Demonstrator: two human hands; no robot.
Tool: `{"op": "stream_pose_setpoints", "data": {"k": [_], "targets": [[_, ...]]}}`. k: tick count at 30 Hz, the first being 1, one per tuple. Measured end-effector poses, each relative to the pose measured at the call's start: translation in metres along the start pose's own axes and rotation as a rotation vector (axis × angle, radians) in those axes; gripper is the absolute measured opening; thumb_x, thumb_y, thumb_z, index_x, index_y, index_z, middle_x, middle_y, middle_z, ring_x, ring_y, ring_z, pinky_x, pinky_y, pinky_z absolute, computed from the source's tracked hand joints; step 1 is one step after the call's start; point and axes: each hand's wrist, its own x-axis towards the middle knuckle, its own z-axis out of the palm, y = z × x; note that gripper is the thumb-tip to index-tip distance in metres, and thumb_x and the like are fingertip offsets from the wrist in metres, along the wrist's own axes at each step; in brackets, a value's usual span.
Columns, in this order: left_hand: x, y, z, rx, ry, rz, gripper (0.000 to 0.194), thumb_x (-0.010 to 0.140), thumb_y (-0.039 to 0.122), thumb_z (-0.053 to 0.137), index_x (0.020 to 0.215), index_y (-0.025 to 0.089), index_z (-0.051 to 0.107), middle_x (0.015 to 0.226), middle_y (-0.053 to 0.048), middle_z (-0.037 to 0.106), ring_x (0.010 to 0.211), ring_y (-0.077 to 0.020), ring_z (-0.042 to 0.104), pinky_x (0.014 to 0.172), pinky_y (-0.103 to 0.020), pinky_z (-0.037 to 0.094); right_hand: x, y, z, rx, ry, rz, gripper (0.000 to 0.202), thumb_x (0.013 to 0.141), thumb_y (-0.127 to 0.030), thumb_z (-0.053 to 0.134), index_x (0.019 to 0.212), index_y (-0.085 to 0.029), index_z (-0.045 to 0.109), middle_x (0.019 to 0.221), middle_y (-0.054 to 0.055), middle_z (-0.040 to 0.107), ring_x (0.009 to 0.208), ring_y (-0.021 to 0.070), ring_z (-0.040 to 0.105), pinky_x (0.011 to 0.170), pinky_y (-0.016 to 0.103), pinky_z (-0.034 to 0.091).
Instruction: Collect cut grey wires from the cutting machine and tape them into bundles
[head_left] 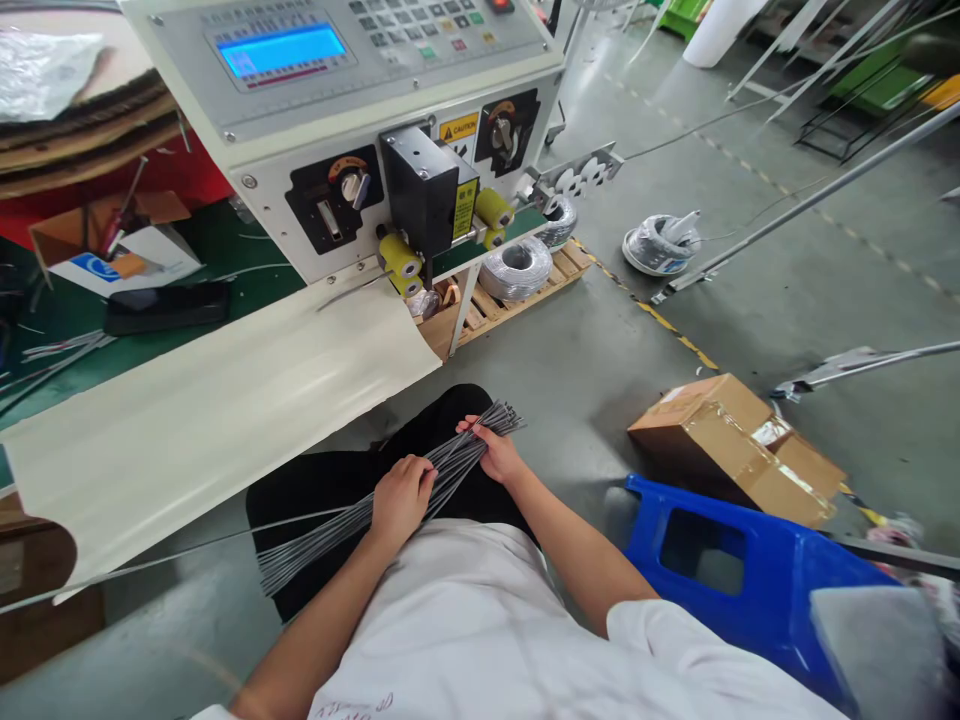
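A bundle of thin grey cut wires (322, 545) lies slantwise across my lap. My left hand (403, 497) is wrapped over the middle of the bundle, its fingers curled down around the wires. Close to the right-hand ends, my right hand (489, 447) grips the same bundle, with its thumb and fingers around it. One longer grey wire (180, 550) runs out from the bundle toward the lower left. The wire tips just past my right hand are bunched closely but not quite level.
Ahead stands a wire-cutting machine (337, 130) with a lit screen, yellow rollers and a wire feeding in. A cream chute (247, 385) slopes from it. Wire coils (517, 268) sit on a pallet. To my right are cardboard boxes (735, 440) and a blue plastic bin (780, 570).
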Motion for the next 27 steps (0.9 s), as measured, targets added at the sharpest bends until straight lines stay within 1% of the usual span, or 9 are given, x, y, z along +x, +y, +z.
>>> {"op": "stream_pose_setpoints", "data": {"k": [6, 9, 12, 16, 18, 20, 22, 25, 27], "targets": [[0.005, -0.003, 0.004, 0.076, 0.006, -0.002, 0.026, 0.099, 0.034, 0.038, 0.093, 0.022, 0.06, 0.093, -0.004, 0.064, 0.09, -0.0179, 0.057, 0.078, -0.03, 0.043, 0.0, 0.0, -0.001, 0.005, -0.068, -0.014, 0.021, 0.073, -0.028, 0.08, 0.09, -0.02, 0.071, 0.085, 0.002, 0.074, 0.089, 0.0184, 0.068, 0.091, 0.036, 0.051], [0.002, -0.015, 0.001, 0.072, -0.01, -0.006, 0.029, 0.098, 0.038, 0.038, 0.102, 0.02, 0.06, 0.099, -0.006, 0.066, 0.095, -0.0188, 0.059, 0.085, -0.031, 0.044, -0.001, 0.001, -0.001, -0.007, -0.064, -0.022, 0.021, 0.073, -0.029, 0.08, 0.088, -0.02, 0.07, 0.082, 0.002, 0.074, 0.087, 0.0193, 0.068, 0.086, 0.036, 0.052], [-0.012, -0.049, -0.008, 0.118, -0.1, -0.124, 0.039, 0.097, 0.046, 0.033, 0.102, 0.019, 0.06, 0.098, -0.008, 0.067, 0.092, -0.021, 0.062, 0.084, -0.033, 0.045, -0.002, 0.002, -0.002, -0.002, -0.078, -0.029, 0.023, 0.073, -0.031, 0.08, 0.089, -0.019, 0.069, 0.082, 0.003, 0.074, 0.086, 0.0196, 0.068, 0.083, 0.036, 0.053], [-0.027, -0.113, -0.027, 0.147, -0.302, -0.359, 0.044, 0.095, 0.049, 0.029, 0.08, 0.021, 0.06, 0.083, -0.007, 0.069, 0.08, -0.0231, 0.065, 0.077, -0.034, 0.046, 0.002, 0.002, -0.006, 0.033, -0.076, -0.02, 0.024, 0.071, -0.03, 0.082, 0.088, -0.019, 0.068, 0.08, 0.001, 0.073, 0.084, 0.0193, 0.069, 0.082, 0.035, 0.053], [-0.033, -0.13, -0.039, 0.102, -0.365, -0.443, 0.044, 0.094, 0.049, 0.029, 0.077, 0.022, 0.059, 0.08, -0.007, 0.069, 0.078, -0.0229, 0.067, 0.077, -0.034, 0.047, 0.003, 0.001, -0.006, 0.043, -0.076, -0.011, 0.024, 0.071, -0.028, 0.082, 0.087, -0.018, 0.068, 0.079, 0.001, 0.073, 0.083, 0.019, 0.069, 0.082, 0.034, 0.053], [-0.038, -0.131, -0.05, 0.096, -0.392, -0.524, 0.043, 0.093, 0.05, 0.03, 0.075, 0.023, 0.059, 0.077, -0.006, 0.07, 0.075, -0.024, 0.067, 0.074, -0.035, 0.048, 0.004, 0.001, -0.006, 0.049, -0.08, -0.005, 0.023, 0.071, -0.028, 0.082, 0.087, -0.018, 0.068, 0.08, 0.001, 0.073, 0.083, 0.0188, 0.069, 0.082, 0.034, 0.054], [-0.042, -0.12, -0.056, 0.144, -0.381, -0.566, 0.043, 0.092, 0.05, 0.031, 0.071, 0.023, 0.057, 0.074, -0.007, 0.069, 0.072, -0.0256, 0.067, 0.069, -0.036, 0.048, 0.004, 0.001, -0.005, 0.052, -0.081, -0.002, 0.023, 0.071, -0.027, 0.082, 0.087, -0.018, 0.068, 0.08, 0.001, 0.073, 0.084, 0.019, 0.069, 0.082, 0.034, 0.054], [-0.043, -0.099, -0.056, 0.229, -0.373, -0.514, 0.043, 0.092, 0.048, 0.03, 0.068, 0.023, 0.055, 0.075, -0.009, 0.068, 0.071, -0.0264, 0.067, 0.064, -0.035, 0.045, 0.003, 0.0, -0.004, 0.047, -0.082, -0.002, 0.023, 0.072, -0.028, 0.081, 0.087, -0.018, 0.068, 0.081, 0.002, 0.073, 0.086, 0.0191, 0.069, 0.083, 0.034, 0.053], [-0.041, -0.087, -0.053, 0.264, -0.405, -0.464, 0.042, 0.094, 0.046, 0.029, 0.071, 0.022, 0.055, 0.076, -0.01, 0.067, 0.073, -0.0259, 0.067, 0.062, -0.034, 0.044, 0.003, -0.001, -0.004, 0.037, -0.089, -0.007, 0.023, 0.072, -0.029, 0.081, 0.087, -0.018, 0.068, 0.083, 0.003, 0.074, 0.089, 0.0194, 0.069, 0.085, 0.035, 0.053]]}}
